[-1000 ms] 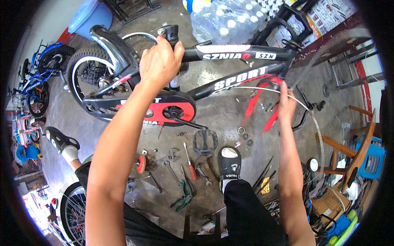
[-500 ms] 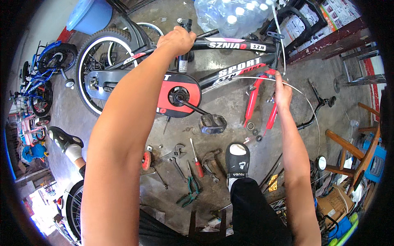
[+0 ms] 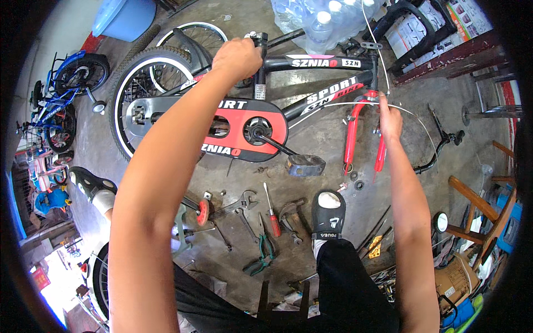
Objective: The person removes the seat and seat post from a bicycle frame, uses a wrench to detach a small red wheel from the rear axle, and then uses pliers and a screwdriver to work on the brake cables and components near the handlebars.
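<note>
A black and red bicycle frame [image 3: 318, 64] stands in front of me, its handlebar and front wheel absent from the head tube and fork. My left hand [image 3: 237, 59] is closed on the frame beside the top of the seat tube [image 3: 260, 83]; its fingertips are partly hidden. My right hand [image 3: 391, 120] is closed around the upper right leg of the red fork [image 3: 352, 130]. A white cable [image 3: 411, 114] loops past this hand. Below my left hand lie the red chain guard [image 3: 244, 150] and a black pedal [image 3: 305, 165]. The rear wheel [image 3: 119, 105] sits at the left.
On the floor lie pliers [image 3: 261, 260], a screwdriver [image 3: 272, 213], a hammer [image 3: 294, 213] and an adjustable wrench [image 3: 244, 202]. Small rings [image 3: 358, 184] lie below the fork. Bottles in plastic [image 3: 320, 30] stand behind, a wooden stool [image 3: 472, 202] at right, a handlebar [image 3: 436, 147] nearby.
The bicycle has shifted slightly to the right and tilted, showing more of the chain guard. The fork legs point more straight down. Both hands keep their hold.
</note>
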The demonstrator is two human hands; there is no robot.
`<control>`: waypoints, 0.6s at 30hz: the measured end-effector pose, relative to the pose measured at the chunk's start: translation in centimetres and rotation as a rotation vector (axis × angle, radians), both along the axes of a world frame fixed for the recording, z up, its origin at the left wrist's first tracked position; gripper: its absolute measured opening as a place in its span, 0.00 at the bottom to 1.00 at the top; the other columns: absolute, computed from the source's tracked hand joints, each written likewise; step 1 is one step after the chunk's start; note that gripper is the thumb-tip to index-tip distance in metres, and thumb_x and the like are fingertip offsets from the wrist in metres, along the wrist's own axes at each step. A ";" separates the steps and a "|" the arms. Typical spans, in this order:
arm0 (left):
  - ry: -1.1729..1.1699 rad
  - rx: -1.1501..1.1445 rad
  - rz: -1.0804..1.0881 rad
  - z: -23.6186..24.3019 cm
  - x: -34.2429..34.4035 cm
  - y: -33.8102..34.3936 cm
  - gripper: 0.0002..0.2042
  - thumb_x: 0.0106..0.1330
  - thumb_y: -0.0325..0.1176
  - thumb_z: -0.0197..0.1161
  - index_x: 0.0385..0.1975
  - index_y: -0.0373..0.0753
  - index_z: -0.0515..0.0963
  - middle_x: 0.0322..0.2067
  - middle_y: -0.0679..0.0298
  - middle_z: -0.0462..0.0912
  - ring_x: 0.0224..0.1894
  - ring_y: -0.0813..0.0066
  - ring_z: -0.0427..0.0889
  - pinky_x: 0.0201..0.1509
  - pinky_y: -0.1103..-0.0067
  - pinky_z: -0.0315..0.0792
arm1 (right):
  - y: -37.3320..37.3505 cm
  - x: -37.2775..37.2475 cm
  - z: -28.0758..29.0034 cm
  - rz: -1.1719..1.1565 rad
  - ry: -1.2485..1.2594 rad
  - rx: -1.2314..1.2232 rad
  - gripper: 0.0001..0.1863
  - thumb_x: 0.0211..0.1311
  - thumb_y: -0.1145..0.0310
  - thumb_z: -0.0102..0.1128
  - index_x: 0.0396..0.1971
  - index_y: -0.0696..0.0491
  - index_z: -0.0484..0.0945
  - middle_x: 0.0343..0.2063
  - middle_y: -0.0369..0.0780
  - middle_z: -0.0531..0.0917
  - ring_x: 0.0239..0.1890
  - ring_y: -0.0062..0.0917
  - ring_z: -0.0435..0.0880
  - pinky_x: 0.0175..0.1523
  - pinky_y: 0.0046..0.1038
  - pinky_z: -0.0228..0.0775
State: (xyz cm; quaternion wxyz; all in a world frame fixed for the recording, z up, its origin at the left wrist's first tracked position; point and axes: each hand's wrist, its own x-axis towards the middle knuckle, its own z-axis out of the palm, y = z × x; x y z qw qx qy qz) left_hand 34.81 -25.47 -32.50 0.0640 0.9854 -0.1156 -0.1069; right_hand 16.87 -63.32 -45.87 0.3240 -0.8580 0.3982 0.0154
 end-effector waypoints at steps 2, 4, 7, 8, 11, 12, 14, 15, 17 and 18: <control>-0.271 -0.104 -0.133 1.6 -2.6 1.8 0.19 0.73 0.43 0.56 0.50 0.31 0.81 0.48 0.44 0.84 0.53 0.47 0.83 0.58 0.59 0.75 | -0.4 -0.4 -0.4 0.045 0.005 -0.024 0.46 0.63 0.23 0.43 0.40 0.55 0.87 0.39 0.56 0.87 0.51 0.51 0.84 0.58 0.46 0.71; -0.431 -0.437 -0.169 4.9 -8.3 2.2 0.13 0.71 0.33 0.59 0.48 0.31 0.80 0.43 0.45 0.84 0.47 0.45 0.83 0.55 0.60 0.75 | -1.1 -1.2 -1.4 0.031 0.034 -0.032 0.48 0.64 0.22 0.40 0.47 0.56 0.86 0.44 0.58 0.86 0.55 0.53 0.83 0.61 0.47 0.70; -0.424 -0.738 -0.011 6.6 -17.7 4.8 0.09 0.71 0.24 0.59 0.48 0.31 0.79 0.41 0.49 0.84 0.46 0.53 0.84 0.52 0.68 0.76 | -3.2 -2.3 -3.9 0.057 0.133 -0.048 0.56 0.64 0.20 0.31 0.53 0.63 0.82 0.52 0.61 0.82 0.59 0.56 0.79 0.66 0.48 0.66; -0.391 -0.816 0.120 5.9 -21.3 5.7 0.09 0.71 0.23 0.59 0.48 0.31 0.78 0.41 0.50 0.83 0.45 0.56 0.84 0.52 0.70 0.75 | -3.4 -2.8 -5.0 0.054 0.142 -0.034 0.56 0.64 0.20 0.29 0.52 0.62 0.83 0.51 0.61 0.83 0.59 0.56 0.79 0.66 0.48 0.66; -0.259 -0.777 0.501 0.7 -32.4 8.7 0.10 0.72 0.25 0.57 0.50 0.31 0.78 0.41 0.51 0.83 0.43 0.61 0.83 0.52 0.72 0.75 | -0.3 -2.3 -2.5 0.095 0.034 -0.071 0.54 0.66 0.21 0.29 0.52 0.59 0.84 0.53 0.60 0.82 0.59 0.56 0.79 0.65 0.48 0.66; -0.180 -0.750 0.584 -1.1 -35.4 9.0 0.11 0.72 0.25 0.58 0.50 0.32 0.78 0.42 0.51 0.82 0.42 0.60 0.82 0.52 0.72 0.75 | -1.5 -2.3 -2.7 0.053 -0.003 -0.008 0.50 0.67 0.24 0.35 0.53 0.59 0.83 0.52 0.59 0.83 0.59 0.53 0.79 0.65 0.46 0.66; -0.070 -0.583 0.702 -4.8 -41.9 9.1 0.12 0.70 0.27 0.60 0.50 0.32 0.77 0.40 0.51 0.81 0.41 0.58 0.81 0.50 0.69 0.75 | -2.0 -3.4 -3.4 0.182 -0.100 -0.112 0.44 0.70 0.29 0.44 0.53 0.60 0.82 0.51 0.57 0.83 0.57 0.50 0.81 0.64 0.44 0.67; -0.003 -0.561 0.765 -6.4 -44.7 8.7 0.13 0.69 0.28 0.62 0.51 0.32 0.76 0.40 0.50 0.80 0.42 0.55 0.81 0.50 0.67 0.75 | -1.9 -3.7 -3.1 0.205 -0.082 -0.111 0.42 0.70 0.31 0.46 0.54 0.59 0.82 0.52 0.56 0.83 0.57 0.48 0.80 0.65 0.43 0.67; 0.089 -0.471 0.824 -9.5 -49.8 7.6 0.15 0.67 0.30 0.64 0.51 0.33 0.74 0.41 0.49 0.78 0.44 0.50 0.79 0.51 0.62 0.74 | -1.2 -5.0 -2.3 0.248 -0.030 -0.110 0.38 0.71 0.35 0.50 0.55 0.59 0.81 0.53 0.54 0.82 0.59 0.46 0.79 0.66 0.41 0.66; 0.106 -0.402 0.816 -10.9 -52.0 7.0 0.17 0.67 0.31 0.65 0.52 0.33 0.73 0.42 0.48 0.78 0.46 0.47 0.79 0.52 0.61 0.73 | -0.9 -5.8 -2.0 0.273 -0.125 -0.243 0.36 0.72 0.37 0.51 0.55 0.58 0.80 0.54 0.53 0.81 0.59 0.45 0.78 0.66 0.41 0.65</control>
